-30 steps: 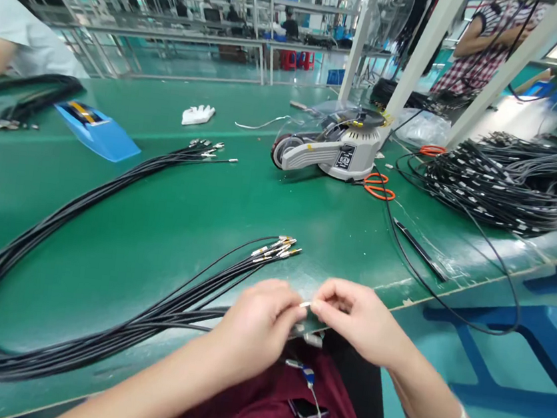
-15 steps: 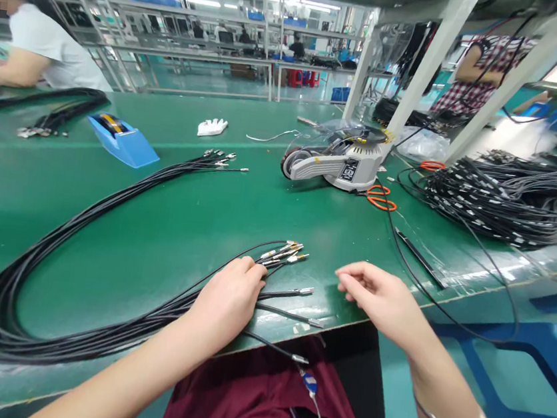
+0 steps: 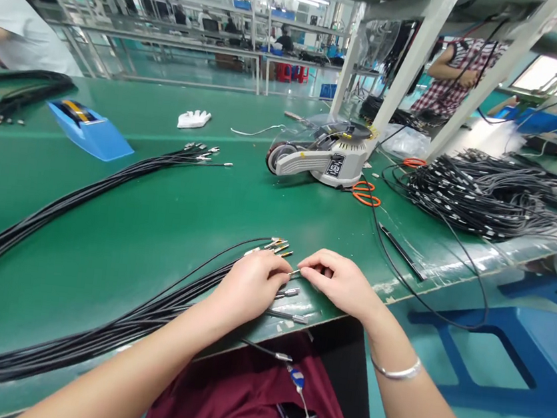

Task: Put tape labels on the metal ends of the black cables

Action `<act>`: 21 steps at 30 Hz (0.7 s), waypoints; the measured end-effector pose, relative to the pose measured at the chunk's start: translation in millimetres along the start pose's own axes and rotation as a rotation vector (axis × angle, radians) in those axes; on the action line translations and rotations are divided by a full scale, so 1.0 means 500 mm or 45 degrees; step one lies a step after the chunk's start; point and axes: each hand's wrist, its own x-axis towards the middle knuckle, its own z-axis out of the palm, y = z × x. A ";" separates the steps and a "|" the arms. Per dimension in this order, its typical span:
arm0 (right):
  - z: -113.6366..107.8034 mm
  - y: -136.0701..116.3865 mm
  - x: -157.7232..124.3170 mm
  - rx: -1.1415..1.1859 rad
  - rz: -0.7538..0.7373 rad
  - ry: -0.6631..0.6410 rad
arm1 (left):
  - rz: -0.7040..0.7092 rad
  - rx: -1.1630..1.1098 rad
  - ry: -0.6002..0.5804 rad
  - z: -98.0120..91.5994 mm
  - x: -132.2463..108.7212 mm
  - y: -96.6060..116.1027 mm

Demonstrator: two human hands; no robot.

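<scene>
Cable tip pinched between left hand and right hand, loose cables just beside.

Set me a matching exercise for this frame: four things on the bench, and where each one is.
1 white glove
2 orange scissors
3 blue dispenser
4 cable end

A beside the grey tape machine
B between left hand and right hand
C far left side
D far side, middle, lying alone

Pairs: 1-D, 2-A, 3-C, 4-B
</scene>
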 end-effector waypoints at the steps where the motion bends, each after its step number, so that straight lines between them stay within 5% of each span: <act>1: -0.002 -0.002 -0.003 0.062 0.012 -0.014 | -0.038 -0.101 -0.028 -0.004 -0.001 -0.002; 7: -0.001 -0.007 -0.006 0.224 0.092 -0.022 | -0.144 -0.241 -0.157 -0.017 -0.004 0.003; 21: 0.004 -0.026 -0.013 0.237 0.154 -0.030 | -0.126 -0.232 -0.081 -0.007 -0.008 0.018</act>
